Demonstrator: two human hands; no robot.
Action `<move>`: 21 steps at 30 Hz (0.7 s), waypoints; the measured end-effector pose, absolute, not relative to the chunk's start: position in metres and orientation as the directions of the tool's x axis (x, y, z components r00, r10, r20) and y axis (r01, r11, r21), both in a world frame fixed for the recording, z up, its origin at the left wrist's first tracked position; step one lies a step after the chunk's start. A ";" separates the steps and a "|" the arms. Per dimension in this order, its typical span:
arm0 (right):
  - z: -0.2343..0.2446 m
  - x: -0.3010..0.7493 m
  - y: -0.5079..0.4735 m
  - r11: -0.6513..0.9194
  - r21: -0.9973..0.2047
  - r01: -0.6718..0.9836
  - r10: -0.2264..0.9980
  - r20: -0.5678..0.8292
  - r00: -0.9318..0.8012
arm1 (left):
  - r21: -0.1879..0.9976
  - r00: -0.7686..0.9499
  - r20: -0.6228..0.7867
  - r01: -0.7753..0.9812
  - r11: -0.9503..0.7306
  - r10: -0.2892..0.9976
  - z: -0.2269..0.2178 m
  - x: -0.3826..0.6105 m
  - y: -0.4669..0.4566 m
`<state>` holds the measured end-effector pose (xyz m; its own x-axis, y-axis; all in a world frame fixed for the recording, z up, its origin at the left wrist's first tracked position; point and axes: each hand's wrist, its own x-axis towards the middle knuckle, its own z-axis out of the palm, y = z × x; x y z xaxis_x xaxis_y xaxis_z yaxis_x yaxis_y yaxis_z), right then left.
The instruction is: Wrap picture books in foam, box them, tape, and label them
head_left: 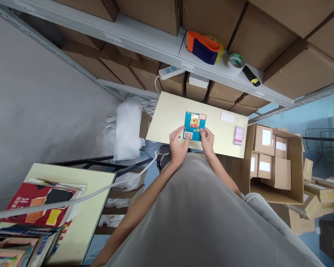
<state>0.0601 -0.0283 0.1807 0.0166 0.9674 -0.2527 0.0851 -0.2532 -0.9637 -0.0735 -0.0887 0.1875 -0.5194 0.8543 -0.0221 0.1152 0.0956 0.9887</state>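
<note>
A small, square, blue-covered book (195,127) with a coloured picture on its front is held over the pale tabletop (167,115). My left hand (179,144) grips its lower left side, thumb on the cover near a white label. On the lower right edge, my right hand (207,140) pinches the book between thumb and fingers. The undersides of both grips are hidden by the book. To the right of my hands, a white paper slip (227,116) and a blurred pinkish item (238,135) lie on the same table.
Above stands a shelf (156,31) carrying cartons, an orange tape dispenser (203,46), a tape roll (236,62) and a cutter (251,75). An open carton (297,167) with boxes is at right. Books (41,204) fill the left table, crossed by a white cable (100,191).
</note>
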 end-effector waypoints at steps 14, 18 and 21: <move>0.168 0.062 -0.026 -0.216 -0.974 0.070 0.974 -0.210 0.080 | 0.978 -0.571 -0.185 -0.189 0.091 0.800 0.167 -0.076 -0.084; 0.175 0.054 -0.030 -0.214 -0.977 0.009 0.977 -0.214 -0.022 | 0.996 -0.544 0.033 0.088 0.018 0.838 0.168 -0.076 -0.086; 0.180 0.047 -0.032 -0.224 -0.972 -0.072 0.973 -0.219 -0.072 | 0.935 -0.409 0.237 0.343 -0.093 0.881 0.171 -0.073 -0.088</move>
